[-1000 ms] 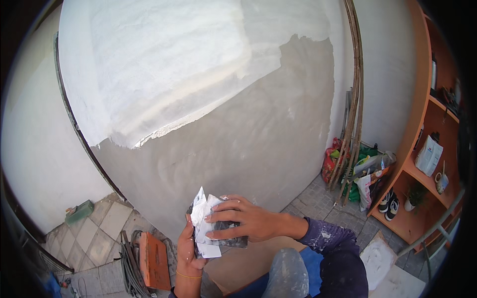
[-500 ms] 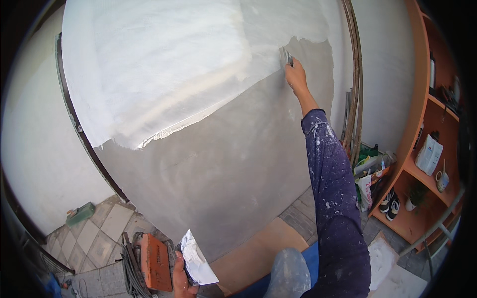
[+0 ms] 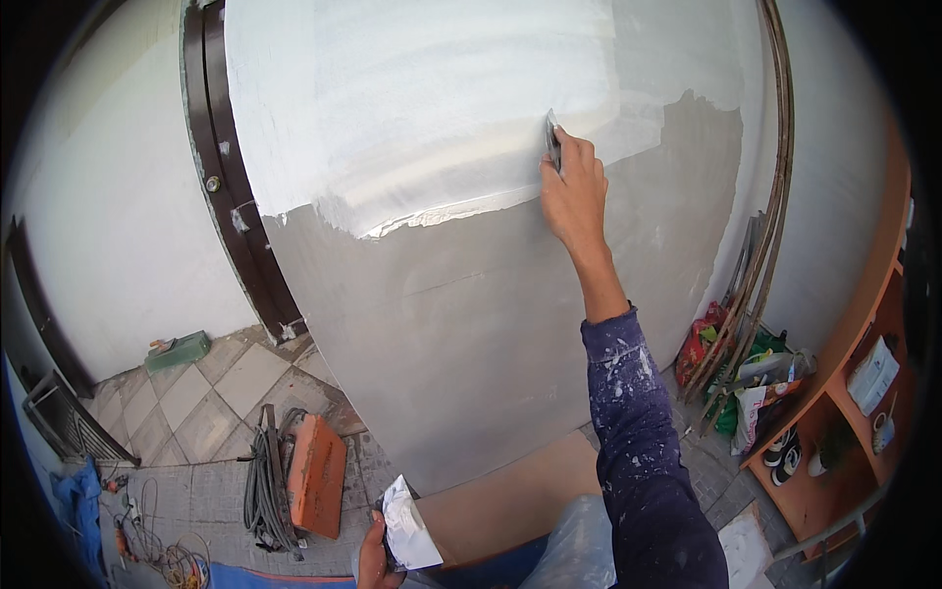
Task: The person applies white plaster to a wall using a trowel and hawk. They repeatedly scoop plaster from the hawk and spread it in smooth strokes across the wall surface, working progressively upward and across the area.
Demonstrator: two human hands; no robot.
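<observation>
My right hand (image 3: 577, 187) is closed round a putty knife (image 3: 553, 137), its blade edge-on against the white-coated part of the wall (image 3: 461, 88). The sleeve on that arm is dark blue with white splatters. Below the knife, a ragged ridge of wet white filler (image 3: 442, 213) borders the bare grey part of the wall (image 3: 471, 324). Low in the picture my left hand (image 3: 373, 560) grips a wide filling knife (image 3: 407, 530). White filler lies on its blade; its handle is mostly hidden by the fingers.
An orange brick-shaped block (image 3: 316, 476) and a coiled grey cable (image 3: 267, 491) lie on the paving at left. A brown door frame (image 3: 231, 167) borders the wall. Long thin poles (image 3: 775, 196) lean at right, near bags (image 3: 751, 407) and an orange shelf (image 3: 824, 471). Cardboard (image 3: 520, 491) covers the floor below.
My right hand has turned the putty knife edge-on and moved from the grey border back over the white coat. The view has shifted left; my left hand still grips the filling knife.
</observation>
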